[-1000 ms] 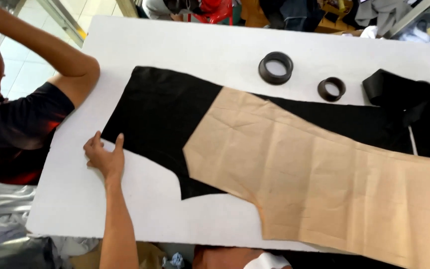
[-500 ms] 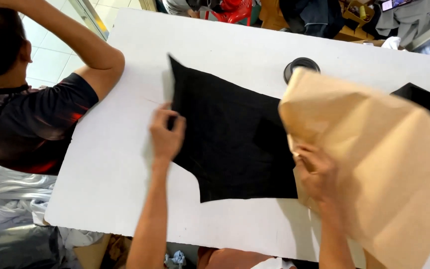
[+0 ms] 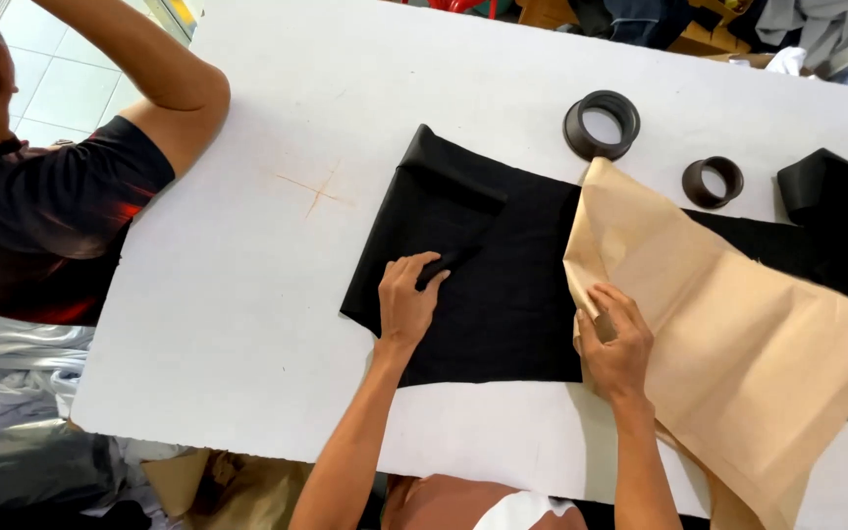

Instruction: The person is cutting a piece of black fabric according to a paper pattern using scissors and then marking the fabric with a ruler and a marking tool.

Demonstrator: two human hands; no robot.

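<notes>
Our black fabric (image 3: 503,285) lies flat near the middle of the white table (image 3: 296,294), its corner toward the far edge folded back over itself into a thick flap. Our left hand (image 3: 406,299) rests palm down on the cloth, fingers (image 3: 422,263) curled loosely together with the tips at the edge of that fold, pressing more than pinching. Our right hand (image 3: 615,344) sits at the cloth's right side, thumb and fingers closed on the edge of the brown paper pattern (image 3: 738,324), which is lifted and creased, covering the rest of the fabric toward the right edge of the table.

To do this well, we judge that the left palm should hold the cloth flat so it does not drag or ripple while the paper moves, and that the paper should be handled gently at its edge, since it already shows folds and could tear or buckle.

Toward the far edge stand two dark rings, a larger ring (image 3: 602,125) and a smaller ring (image 3: 713,181), both apart from the paper. More dark cloth (image 3: 831,196) is bunched at the right edge. Another person's arm (image 3: 149,69) and dark sleeve lean at the left edge of the table, well apart from our hands
</notes>
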